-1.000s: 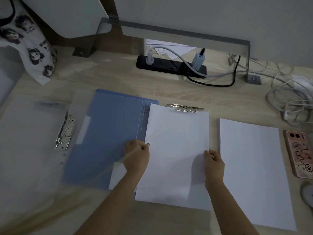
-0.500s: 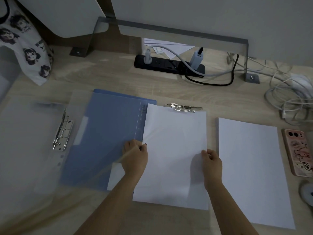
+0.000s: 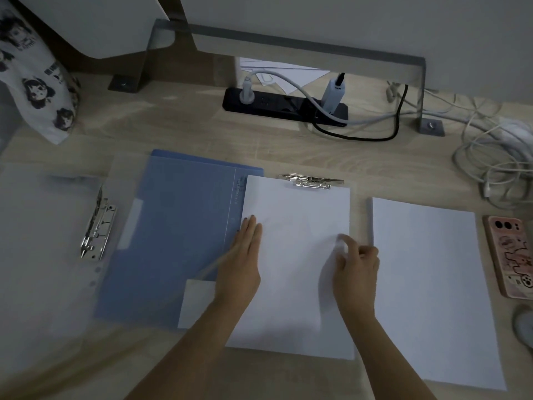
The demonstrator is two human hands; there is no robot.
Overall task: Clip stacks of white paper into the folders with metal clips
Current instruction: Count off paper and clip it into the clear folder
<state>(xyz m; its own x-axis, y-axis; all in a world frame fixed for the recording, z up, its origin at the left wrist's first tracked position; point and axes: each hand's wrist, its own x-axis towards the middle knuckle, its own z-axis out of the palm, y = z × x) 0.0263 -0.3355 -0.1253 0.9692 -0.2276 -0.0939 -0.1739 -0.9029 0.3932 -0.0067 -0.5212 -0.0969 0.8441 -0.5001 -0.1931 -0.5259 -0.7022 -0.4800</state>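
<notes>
The stack (image 3: 294, 284) lay in the folder (image 3: 178, 226), its top at the clip (image 3: 313, 181). The left grip (image 3: 243, 261) pressed it flat, fingers straight; the right grip (image 3: 357, 269) seemingly pinched its right edge. Its edges needed squaring before clamping.

Power strip (image 3: 285, 106): black, lying at the back of the wooden desk (image 3: 178, 131).
Charger (image 3: 331, 95): white, plugged into the power strip's right end.
Black cable (image 3: 360, 137): loops in front of the power strip's right end.
White cables (image 3: 496, 157): tangled, well right of the power strip.
Phone (image 3: 510, 255): pink illustrated case, camera side up, far right of the power strip, nearer the viewer.
Printed cloth bag (image 3: 37, 90): far left of the power strip.
</notes>
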